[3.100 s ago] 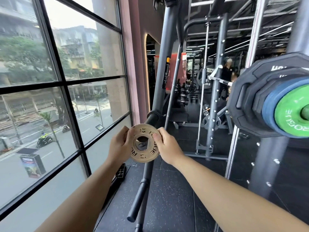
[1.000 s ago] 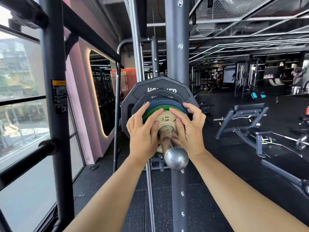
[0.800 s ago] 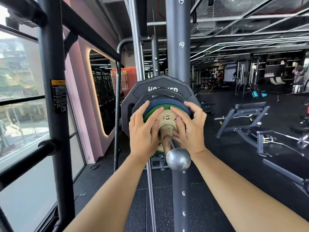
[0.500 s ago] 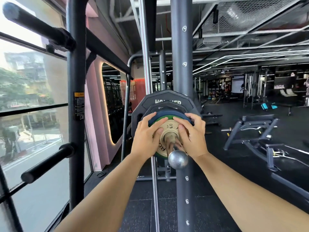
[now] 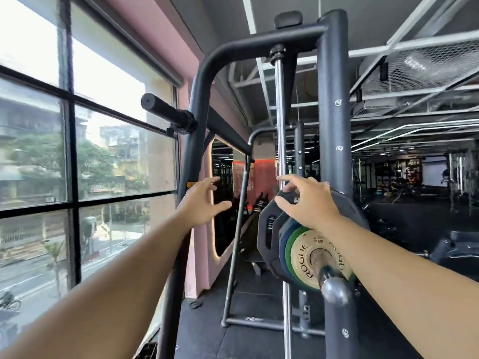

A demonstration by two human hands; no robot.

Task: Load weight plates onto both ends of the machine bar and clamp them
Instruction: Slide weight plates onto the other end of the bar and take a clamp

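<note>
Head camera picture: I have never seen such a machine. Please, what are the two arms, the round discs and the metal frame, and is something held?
The camera is worn on a person's head, so the two bare arms are that person's own. The dark frame is a gym weight machine, and a shiny rod runs up it. The bar end points toward the camera and carries round weight plates: black plates, a blue plate, a green plate and, outermost, a small tan plate marked ROGUE. The left hand is open in the air and holds nothing. The right hand reaches with spread fingers over the black plates' top edge and grips nothing. No clamp shows on the bar. A window is at left.
</note>
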